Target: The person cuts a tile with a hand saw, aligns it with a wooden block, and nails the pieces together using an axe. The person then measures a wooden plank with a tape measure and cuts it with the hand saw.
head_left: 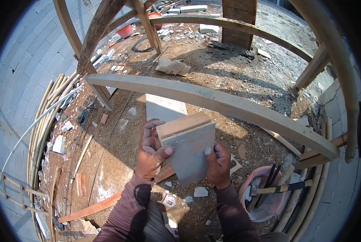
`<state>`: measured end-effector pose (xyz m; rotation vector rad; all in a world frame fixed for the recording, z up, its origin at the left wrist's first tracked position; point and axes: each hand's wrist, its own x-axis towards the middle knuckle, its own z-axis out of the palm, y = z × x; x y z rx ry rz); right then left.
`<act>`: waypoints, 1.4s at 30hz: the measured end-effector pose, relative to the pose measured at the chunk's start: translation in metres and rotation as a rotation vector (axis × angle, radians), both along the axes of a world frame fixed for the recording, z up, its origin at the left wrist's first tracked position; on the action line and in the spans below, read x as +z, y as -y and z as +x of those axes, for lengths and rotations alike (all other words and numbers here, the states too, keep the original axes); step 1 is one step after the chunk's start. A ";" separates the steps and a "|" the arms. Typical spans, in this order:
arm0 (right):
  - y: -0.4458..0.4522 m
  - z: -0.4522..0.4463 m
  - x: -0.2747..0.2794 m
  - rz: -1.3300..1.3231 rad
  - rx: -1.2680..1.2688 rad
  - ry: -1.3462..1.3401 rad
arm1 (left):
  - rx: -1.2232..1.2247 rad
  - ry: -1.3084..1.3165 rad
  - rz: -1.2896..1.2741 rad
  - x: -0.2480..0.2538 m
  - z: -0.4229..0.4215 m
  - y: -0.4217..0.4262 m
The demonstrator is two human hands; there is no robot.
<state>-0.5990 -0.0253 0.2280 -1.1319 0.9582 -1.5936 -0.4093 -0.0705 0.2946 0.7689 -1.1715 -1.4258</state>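
Between both hands (219,166) sits a flat grey slab (189,152), perhaps wood-backed

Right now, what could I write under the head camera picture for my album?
Left hand and right hand hold a grey board and wooden block over rubbly ground.

Left hand (150,153): holds grey panel (192,151), left edge | right hand (219,164): right edge, thumb on panel face | wooden block (185,123): behind panel | timber crossbeam (206,93): beyond panel | pinkish bucket (265,213): right of panel
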 end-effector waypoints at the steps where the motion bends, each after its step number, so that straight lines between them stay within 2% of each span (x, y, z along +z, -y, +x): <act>1: 0.001 -0.001 -0.002 0.007 0.003 0.020 | -0.006 0.017 -0.003 -0.001 -0.001 -0.001; 5: 0.002 0.000 -0.001 -0.032 -0.034 0.040 | -0.052 -0.083 -0.079 -0.009 -0.002 0.002; 8: 0.002 -0.003 -0.010 -0.024 -0.098 0.141 | 0.010 -0.090 0.043 0.003 -0.007 0.003; 11: 0.002 -0.019 -0.020 0.007 -0.045 0.210 | 0.085 -0.278 0.226 0.000 -0.012 0.012; 14: 0.003 -0.014 -0.012 0.053 0.086 0.240 | -0.387 -0.674 0.298 -0.035 0.010 0.021; 16: -0.002 0.003 0.001 0.028 0.149 0.217 | -0.136 -0.443 0.354 -0.011 -0.010 0.008; 18: -0.004 0.012 -0.001 0.028 0.234 0.245 | -0.123 -0.497 0.538 0.000 -0.017 0.005; 20: -0.004 0.012 -0.003 0.053 0.284 0.139 | -0.024 -0.363 0.626 -0.002 -0.008 0.006; 23: -0.003 0.012 -0.008 0.046 0.251 0.044 | -0.046 -0.203 0.681 0.006 0.002 0.005; 25: -0.001 0.009 -0.010 0.079 0.179 0.027 | -0.149 -0.214 0.678 0.002 0.009 0.009; 28: 0.004 -0.006 -0.009 -0.015 0.084 -0.204 | -0.210 -0.211 0.731 0.000 0.017 0.007; 32: 0.005 -0.022 -0.012 -0.009 0.000 -0.224 | -0.320 -0.173 0.710 0.019 0.011 0.002; 37: 0.009 -0.022 -0.017 -0.113 -0.052 -0.267 | -0.321 -0.179 0.692 0.020 0.009 0.000; 42: 0.009 -0.025 -0.014 -0.096 -0.048 -0.304 | -0.346 -0.202 0.722 0.017 0.010 0.000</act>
